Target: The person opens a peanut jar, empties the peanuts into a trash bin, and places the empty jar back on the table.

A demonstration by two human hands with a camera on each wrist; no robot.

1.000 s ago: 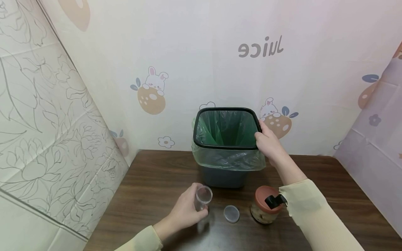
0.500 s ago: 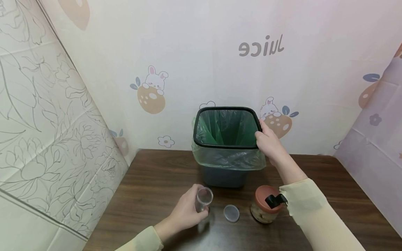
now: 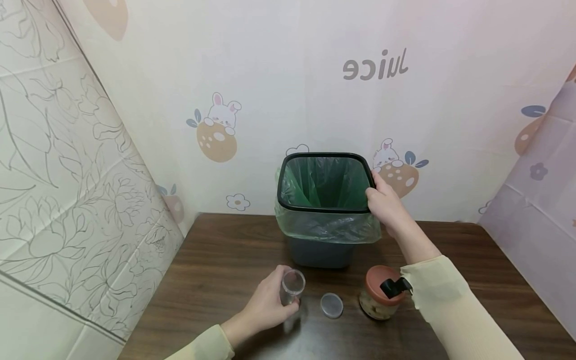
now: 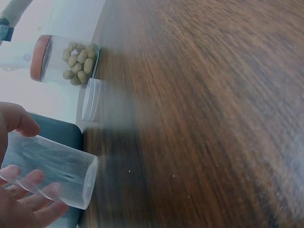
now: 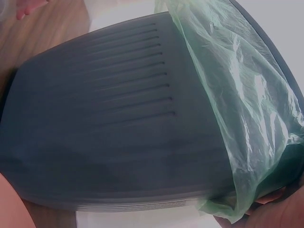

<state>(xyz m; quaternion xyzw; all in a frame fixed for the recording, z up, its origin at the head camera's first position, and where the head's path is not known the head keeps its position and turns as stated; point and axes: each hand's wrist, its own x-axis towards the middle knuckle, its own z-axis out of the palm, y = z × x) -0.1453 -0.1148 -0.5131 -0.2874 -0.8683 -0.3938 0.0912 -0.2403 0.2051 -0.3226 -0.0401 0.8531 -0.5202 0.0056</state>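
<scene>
My left hand (image 3: pixel 267 302) holds a clear, open-topped plastic jar (image 4: pixel 66 173), fingers on one side and thumb on the other. The jar is upright, its base at or just above the table; which of the two I cannot tell. Nothing shows inside it. Farther back, my right hand (image 3: pixel 386 202) grips the right side of the black rim of a dark grey trash bin (image 5: pixel 104 123). A thin green bag (image 3: pixel 328 227) lines the bin and folds down over its outside. In the right wrist view only part of that hand shows, beside the bag.
A clear round lid (image 3: pixel 332 305) lies right of the jar. Beyond it, under my right forearm, stands a jar with a reddish lid (image 3: pixel 380 292), holding several brown nut-like pieces (image 4: pixel 80 64). The wooden table (image 3: pixel 216 270) meets a printed curtain (image 3: pixel 270 100) behind the bin.
</scene>
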